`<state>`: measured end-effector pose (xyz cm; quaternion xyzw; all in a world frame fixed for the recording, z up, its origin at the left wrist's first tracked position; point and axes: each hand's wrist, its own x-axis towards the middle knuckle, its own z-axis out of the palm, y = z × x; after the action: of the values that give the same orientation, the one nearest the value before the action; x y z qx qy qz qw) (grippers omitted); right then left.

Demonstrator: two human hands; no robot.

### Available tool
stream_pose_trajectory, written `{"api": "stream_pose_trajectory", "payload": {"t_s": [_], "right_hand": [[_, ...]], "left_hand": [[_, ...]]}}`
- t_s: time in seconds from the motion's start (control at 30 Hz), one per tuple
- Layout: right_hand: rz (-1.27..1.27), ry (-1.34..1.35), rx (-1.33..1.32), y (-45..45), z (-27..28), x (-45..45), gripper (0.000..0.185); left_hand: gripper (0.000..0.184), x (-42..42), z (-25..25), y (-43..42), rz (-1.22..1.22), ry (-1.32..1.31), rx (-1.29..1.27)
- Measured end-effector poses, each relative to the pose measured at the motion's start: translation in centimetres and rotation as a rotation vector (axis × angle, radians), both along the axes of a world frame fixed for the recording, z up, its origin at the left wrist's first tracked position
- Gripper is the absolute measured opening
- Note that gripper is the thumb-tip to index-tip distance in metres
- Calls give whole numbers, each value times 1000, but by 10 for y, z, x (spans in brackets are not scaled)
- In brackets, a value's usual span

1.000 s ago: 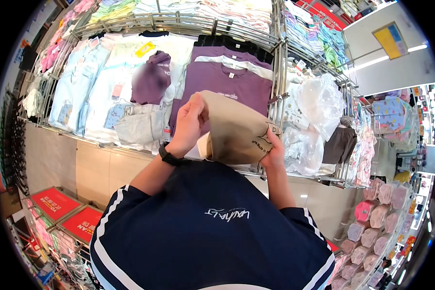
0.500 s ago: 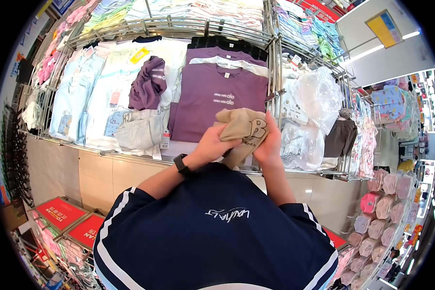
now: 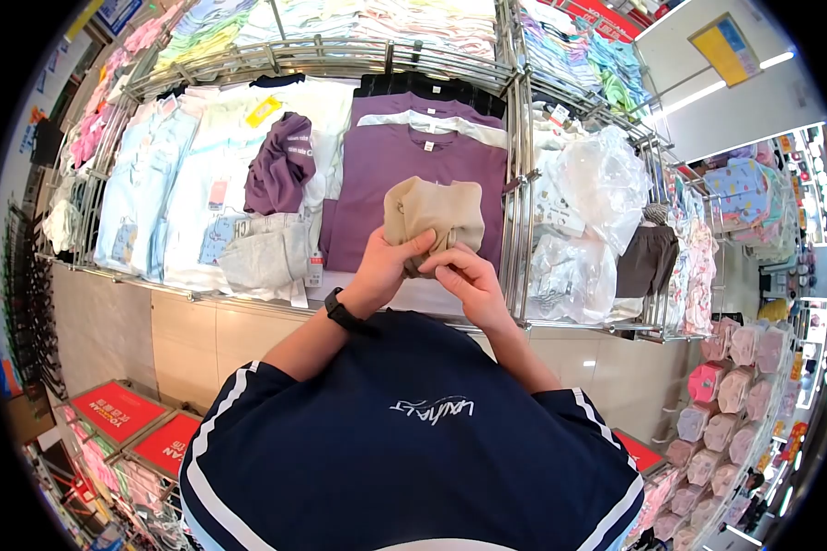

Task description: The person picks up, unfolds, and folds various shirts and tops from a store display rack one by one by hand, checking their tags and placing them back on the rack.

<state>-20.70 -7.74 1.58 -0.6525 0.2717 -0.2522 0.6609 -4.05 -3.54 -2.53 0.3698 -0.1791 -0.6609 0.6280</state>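
Observation:
A beige garment (image 3: 436, 209), bunched into a small folded bundle, is held up in front of me; its exact kind is hard to tell. My left hand (image 3: 393, 264) grips its lower left side, thumb across the cloth. At the bottom edge, my right hand (image 3: 469, 280) pinches the fabric with bent fingers. Right behind the bundle lies a folded purple T-shirt (image 3: 377, 184) on a stack, its chest partly hidden by the beige cloth. To the left sit a crumpled purple shirt (image 3: 280, 165) and a folded grey garment (image 3: 265, 253).
A metal rack rail (image 3: 515, 184) divides the display. Right of it are clothes in clear plastic bags (image 3: 579, 266) and dark shorts (image 3: 648, 262). Light blue clothes (image 3: 138, 193) lie far left. Pastel stacks (image 3: 413, 28) fill the upper shelf. Red sign boards (image 3: 115, 404) stand behind me.
The beige garment has been turned and folded smaller, so its printed letter is out of sight. Both hands have shifted left, and my right hand moved from its side to its lower edge.

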Motion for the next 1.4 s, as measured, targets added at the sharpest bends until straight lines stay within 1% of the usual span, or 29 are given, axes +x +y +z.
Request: {"api": "stream_pose_trajectory", "payload": {"t_s": [0.1,0.13,0.23,0.27,0.33,0.37,0.4,0.43,0.5,0.53,0.63,0.67,0.77,0.87,0.97,1.07,1.17,1.27,1.33,1.4], "right_hand": [[-131,-308,316,1,-26,-4,16],[-94,-368,379,-1,-40,-8,16],[-103,-305,530,-6,-66,-21,20],[-19,-175,514,-8,-74,-23,23],[-44,-54,617,-4,-80,-18,27],[-57,6,668,0,-84,-13,30],[-129,-55,723,5,-88,-5,43],[-169,-140,785,3,-87,-3,46],[-247,-309,909,-6,-76,2,52],[-269,-352,767,-8,-69,4,53],[-296,-621,734,-23,-38,3,53],[-263,-711,854,-29,-36,-3,54],[-226,-843,881,-39,-35,-15,59],[-303,-707,853,-43,-29,-26,66],[-346,-702,907,-30,9,-13,69],[8,-850,823,-45,-25,-30,54],[-169,-636,778,-49,-42,-36,33],[-319,-575,638,-52,-35,-35,20],[-452,-496,494,-52,-23,-34,22],[-576,-448,384,-53,-20,-35,24]], "left_hand": [[26,1,9,-1,149,-43,-19],[26,5,12,0,141,-18,-7],[24,11,21,1,103,54,14],[24,10,25,2,86,77,11],[27,5,28,6,23,106,35],[27,0,28,8,-26,85,-3],[28,-5,27,11,-73,62,-41],[29,-9,27,12,-120,38,-78],[32,-10,32,14,-119,-17,-105],[33,-8,37,15,-133,-47,-112],[32,-2,40,16,-133,-144,-115],[31,0,40,16,-125,-178,-114],[35,5,33,17,-107,-153,-102],[31,5,34,16,-1,-124,-86],[29,11,24,18,-19,-124,-32],[27,11,30,19,-19,-99,-56],[25,7,32,18,9,-98,-81],[26,9,35,16,67,-114,-124],[26,19,39,17,75,-73,-13],[26,24,38,15,145,-64,14]]}}
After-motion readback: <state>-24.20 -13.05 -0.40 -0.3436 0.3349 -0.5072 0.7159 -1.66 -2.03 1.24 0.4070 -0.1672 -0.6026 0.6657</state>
